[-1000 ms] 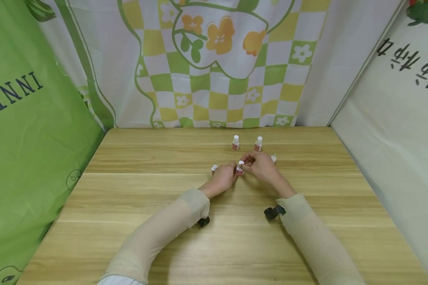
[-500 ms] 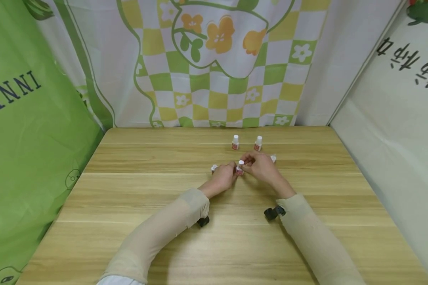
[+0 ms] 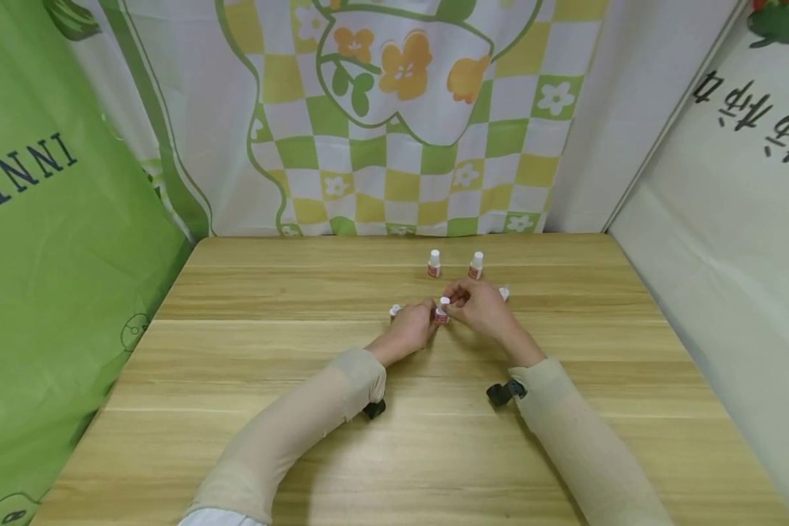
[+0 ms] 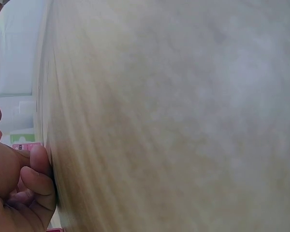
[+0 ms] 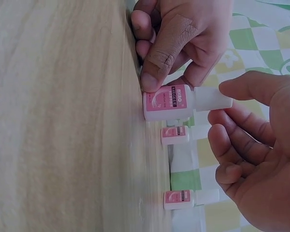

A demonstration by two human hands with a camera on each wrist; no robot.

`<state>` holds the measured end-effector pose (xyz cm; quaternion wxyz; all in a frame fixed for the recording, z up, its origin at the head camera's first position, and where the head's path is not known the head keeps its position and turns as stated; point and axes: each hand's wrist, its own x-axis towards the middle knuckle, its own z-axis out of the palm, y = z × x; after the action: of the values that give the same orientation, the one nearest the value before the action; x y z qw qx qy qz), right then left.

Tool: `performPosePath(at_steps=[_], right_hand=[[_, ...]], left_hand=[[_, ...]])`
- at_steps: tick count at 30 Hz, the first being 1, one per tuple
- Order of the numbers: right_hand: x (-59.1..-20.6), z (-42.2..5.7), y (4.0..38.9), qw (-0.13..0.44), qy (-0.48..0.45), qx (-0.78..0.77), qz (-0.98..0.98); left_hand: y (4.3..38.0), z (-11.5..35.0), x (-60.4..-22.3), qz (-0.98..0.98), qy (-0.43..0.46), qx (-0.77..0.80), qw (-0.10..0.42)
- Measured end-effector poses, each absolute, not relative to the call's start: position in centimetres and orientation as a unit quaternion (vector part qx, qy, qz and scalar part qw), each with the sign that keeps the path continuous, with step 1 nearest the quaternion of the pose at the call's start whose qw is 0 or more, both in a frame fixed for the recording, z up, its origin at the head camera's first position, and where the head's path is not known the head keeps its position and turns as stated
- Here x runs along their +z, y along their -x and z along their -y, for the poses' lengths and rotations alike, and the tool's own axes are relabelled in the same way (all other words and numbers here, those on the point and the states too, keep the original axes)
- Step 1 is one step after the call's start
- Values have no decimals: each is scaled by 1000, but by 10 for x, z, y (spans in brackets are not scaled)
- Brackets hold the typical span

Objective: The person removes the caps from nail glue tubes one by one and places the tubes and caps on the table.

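A small white glue bottle [image 5: 166,104] with a pink label stands upright on the table. In the right wrist view, my left hand [image 5: 183,43] grips its lower body, thumb tip on the label's edge and fingers curled behind. My right hand [image 5: 268,140] pinches the bottle's white cap [image 5: 212,99] between thumb and fingers; the cap sits on the bottle. In the head view, the left hand [image 3: 410,326] and right hand [image 3: 483,307] meet around this bottle [image 3: 442,317]. In the left wrist view, the left hand [image 4: 24,188] covers most of the bottle.
Two similar capped bottles, one left [image 3: 435,264] and one right [image 3: 476,266], stand farther back on the wooden table [image 3: 269,365]. White tops of two more items show beside my left hand [image 3: 395,311] and behind my right hand [image 3: 504,294]. Patterned curtains [image 3: 401,168] border the table.
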<state>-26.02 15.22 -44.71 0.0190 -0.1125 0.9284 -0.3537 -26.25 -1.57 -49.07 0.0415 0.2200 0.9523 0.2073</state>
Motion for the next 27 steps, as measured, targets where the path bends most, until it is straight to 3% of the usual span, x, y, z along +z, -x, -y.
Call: performPosePath(at_steps=[27], right_hand=[[-446, -153, 259, 6, 123, -355, -927]], left_hand=[[262, 16, -491, -951, -227, 206, 34]])
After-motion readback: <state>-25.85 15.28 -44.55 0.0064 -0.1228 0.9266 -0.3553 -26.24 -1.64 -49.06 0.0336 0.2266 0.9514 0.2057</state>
